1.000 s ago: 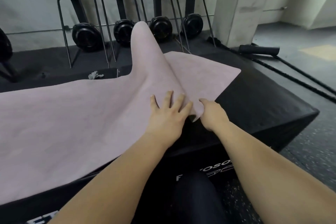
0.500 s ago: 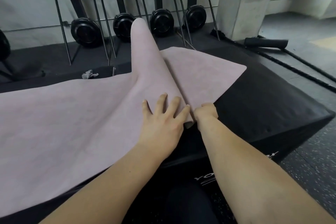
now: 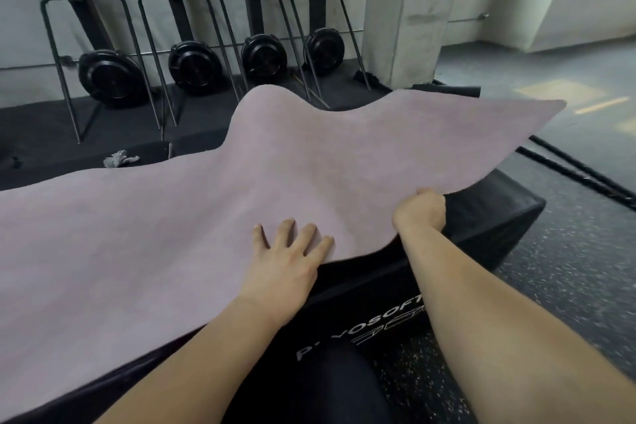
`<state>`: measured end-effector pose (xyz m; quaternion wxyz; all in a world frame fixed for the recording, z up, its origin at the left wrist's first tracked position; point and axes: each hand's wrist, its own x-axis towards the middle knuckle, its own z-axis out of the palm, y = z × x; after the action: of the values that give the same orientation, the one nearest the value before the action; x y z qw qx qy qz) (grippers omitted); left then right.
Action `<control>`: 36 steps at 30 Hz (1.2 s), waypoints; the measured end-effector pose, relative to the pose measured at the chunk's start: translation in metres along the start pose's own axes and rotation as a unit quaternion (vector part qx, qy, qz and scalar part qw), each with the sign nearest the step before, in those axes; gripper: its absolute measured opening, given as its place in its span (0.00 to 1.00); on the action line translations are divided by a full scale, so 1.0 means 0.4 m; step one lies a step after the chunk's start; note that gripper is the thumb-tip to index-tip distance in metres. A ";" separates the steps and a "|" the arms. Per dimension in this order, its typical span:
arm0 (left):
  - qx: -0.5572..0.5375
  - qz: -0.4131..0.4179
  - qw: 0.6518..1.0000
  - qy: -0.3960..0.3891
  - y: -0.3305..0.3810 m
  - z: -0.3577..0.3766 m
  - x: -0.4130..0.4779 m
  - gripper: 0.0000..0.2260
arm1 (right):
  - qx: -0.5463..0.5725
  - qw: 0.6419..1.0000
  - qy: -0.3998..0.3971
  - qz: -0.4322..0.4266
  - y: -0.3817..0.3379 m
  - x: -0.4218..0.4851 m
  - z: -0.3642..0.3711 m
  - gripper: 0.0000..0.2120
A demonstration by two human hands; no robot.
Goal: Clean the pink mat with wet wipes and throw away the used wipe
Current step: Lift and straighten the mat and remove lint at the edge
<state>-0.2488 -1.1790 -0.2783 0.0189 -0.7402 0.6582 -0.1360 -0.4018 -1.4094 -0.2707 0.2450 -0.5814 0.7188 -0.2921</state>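
Hands are two: the left hand [image 3: 287,263] lies flat with spread fingers on the one pink mat [image 3: 172,234], and the right hand [image 3: 420,213] grips the mat's near edge with curled fingers. One crumpled grey wipe [image 3: 118,159] lies behind the mat. Four black machines [image 3: 192,62] stand along the wall, beside one concrete pillar [image 3: 413,10]. The mat covers a black padded block [image 3: 481,227]; its right end is lifted, wavy, and hides part of the block.

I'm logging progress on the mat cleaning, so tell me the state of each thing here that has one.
pink mat: spread over the black platform, right end lifted and rippled.
left hand: flat, fingers spread, pressing the mat.
right hand: gripping the mat's near edge.
crumpled wipe: lying behind the mat, untouched.
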 end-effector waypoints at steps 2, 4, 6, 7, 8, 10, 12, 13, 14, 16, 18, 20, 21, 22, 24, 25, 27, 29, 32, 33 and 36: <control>-0.003 0.008 1.000 -0.025 0.013 0.014 0.001 0.24 | -0.038 0.999 -0.031 -0.003 0.035 -0.002 -0.012 0.19; -0.004 0.013 0.999 -0.044 0.026 0.031 0.001 0.24 | -0.056 0.997 -0.051 -0.002 0.062 -0.002 -0.017 0.20; -0.010 0.013 0.998 -0.058 0.032 0.044 0.002 0.24 | -0.061 0.996 -0.064 0.000 0.075 0.000 -0.019 0.21; -0.016 0.013 0.998 -0.065 0.032 0.050 0.004 0.23 | -0.061 0.996 -0.066 -0.005 0.077 0.004 -0.020 0.21; -0.023 0.011 0.997 -0.074 0.033 0.054 0.006 0.23 | -0.057 0.996 -0.065 -0.011 0.076 0.008 -0.022 0.19; -0.039 0.009 0.996 -0.086 0.040 0.071 0.008 0.23 | -0.054 0.997 -0.052 -0.010 0.073 0.021 -0.030 0.16; -0.073 0.004 0.993 -0.091 0.051 0.086 0.010 0.23 | -0.064 0.997 -0.032 0.001 0.081 0.028 -0.039 0.18; -0.093 0.002 0.991 -0.092 0.055 0.095 0.012 0.23 | -0.067 0.997 -0.022 0.012 0.090 0.028 -0.039 0.20; -0.108 0.004 0.989 -0.097 0.060 0.103 0.015 0.23 | -0.072 0.997 -0.015 0.025 0.103 0.027 -0.035 0.22; -0.131 0.011 0.985 -0.114 0.061 0.119 0.018 0.23 | -0.101 0.993 -0.017 0.052 0.131 0.026 -0.016 0.24; -0.150 0.015 0.980 -0.129 0.055 0.124 0.019 0.24 | -0.117 0.988 -0.029 0.093 0.144 0.026 0.003 0.26; -0.158 0.016 0.978 -0.139 0.046 0.126 0.018 0.24 | -0.127 0.983 -0.031 0.130 0.133 0.011 0.011 0.28; -0.156 0.018 0.977 -0.145 0.043 0.126 0.019 0.25 | -0.138 0.981 -0.031 0.136 0.125 0.002 0.015 0.29; -0.149 0.019 0.977 -0.151 0.041 0.123 0.018 0.25 | -0.150 0.979 -0.028 0.134 0.113 -0.011 0.019 0.31; -0.133 0.014 0.977 -0.164 0.039 0.112 0.015 0.27 | -0.173 0.979 -0.018 0.106 0.084 -0.041 0.029 0.34; -0.125 0.009 0.977 -0.171 0.036 0.106 0.011 0.29 | -0.184 0.979 -0.021 0.083 0.068 -0.059 0.033 0.35; -0.106 0.000 0.977 -0.186 0.027 0.092 -0.001 0.33 | -0.214 0.976 -0.043 0.017 0.032 -0.102 0.043 0.39; -0.087 -0.006 0.976 -0.199 0.013 0.081 -0.022 0.34 | -0.244 0.964 -0.086 -0.052 -0.007 -0.150 0.053 0.42; -0.075 -0.025 0.974 -0.214 -0.022 0.070 -0.069 0.36 | -0.264 0.935 -0.171 -0.167 -0.059 -0.215 0.090 0.36; -0.076 -0.036 0.972 -0.219 -0.038 0.068 -0.088 0.36 | -0.266 0.919 -0.202 -0.211 -0.076 -0.241 0.106 0.34; -0.084 -0.070 0.967 -0.231 -0.100 0.066 -0.159 0.37 | -0.258 0.859 -0.293 -0.331 -0.121 -0.339 0.155 0.34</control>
<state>-0.2102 -1.1152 -0.3066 0.0990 -0.7947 0.5914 0.0938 -0.2978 -1.2925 -0.2788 0.1739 -0.8863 0.4285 0.0234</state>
